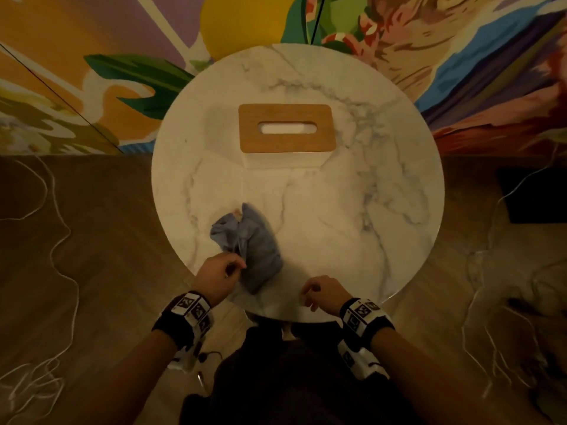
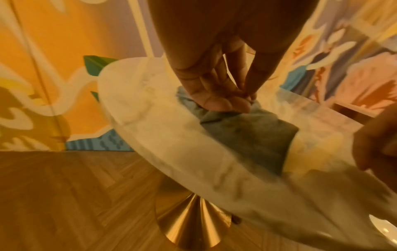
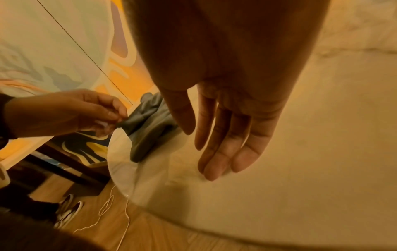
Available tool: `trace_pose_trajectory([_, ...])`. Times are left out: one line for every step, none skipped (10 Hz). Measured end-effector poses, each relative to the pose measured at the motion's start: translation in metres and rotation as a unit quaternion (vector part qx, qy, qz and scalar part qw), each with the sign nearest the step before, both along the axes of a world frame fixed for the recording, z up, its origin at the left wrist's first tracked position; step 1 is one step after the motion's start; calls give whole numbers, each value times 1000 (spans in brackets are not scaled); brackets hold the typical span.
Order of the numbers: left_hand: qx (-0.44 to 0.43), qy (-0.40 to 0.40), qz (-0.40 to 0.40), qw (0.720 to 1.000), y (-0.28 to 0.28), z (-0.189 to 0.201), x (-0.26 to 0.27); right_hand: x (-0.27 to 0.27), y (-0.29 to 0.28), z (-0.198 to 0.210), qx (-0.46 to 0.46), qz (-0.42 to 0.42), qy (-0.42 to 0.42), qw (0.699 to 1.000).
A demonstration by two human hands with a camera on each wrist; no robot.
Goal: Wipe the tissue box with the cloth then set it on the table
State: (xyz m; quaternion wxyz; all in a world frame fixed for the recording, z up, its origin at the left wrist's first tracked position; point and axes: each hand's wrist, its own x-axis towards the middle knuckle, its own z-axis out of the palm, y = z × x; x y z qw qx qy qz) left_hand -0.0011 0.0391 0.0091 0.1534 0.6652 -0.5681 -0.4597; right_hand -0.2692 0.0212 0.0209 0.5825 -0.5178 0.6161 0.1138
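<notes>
A tissue box with a wooden lid and a slot stands at the middle of the round marble table, towards the far side. A crumpled grey-blue cloth lies near the table's front left edge. My left hand pinches a fold of the cloth between thumb and fingertips. From the right wrist, that pinch shows on the cloth too. My right hand hovers over the front edge, fingers relaxed and straight, holding nothing.
The table stands on a gold cone base over a wooden floor. White cords trail over the floor on both sides. A painted wall rises behind the table. A dark box sits on the floor at the right.
</notes>
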Motion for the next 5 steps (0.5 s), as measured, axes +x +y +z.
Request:
trace_pose_trajectory([-40, -3, -20, 999, 14, 6, -23, -3, 14, -5, 10, 12, 4, 1000])
trace_pose_trajectory([-38, -44, -12, 998, 16, 4, -35, -12, 22, -9, 18, 31, 9, 999])
trace_pose_trajectory([29, -120, 3, 992, 10, -5, -35, -28, 27, -11, 10, 37, -2, 999])
trace_pose_trajectory([46, -143, 42, 988, -1, 7, -41, -50, 30, -16, -17, 36, -12, 999])
trace_pose_trajectory([2, -138, 53, 989, 7, 19, -56, -81, 43, -30, -19, 15, -21, 999])
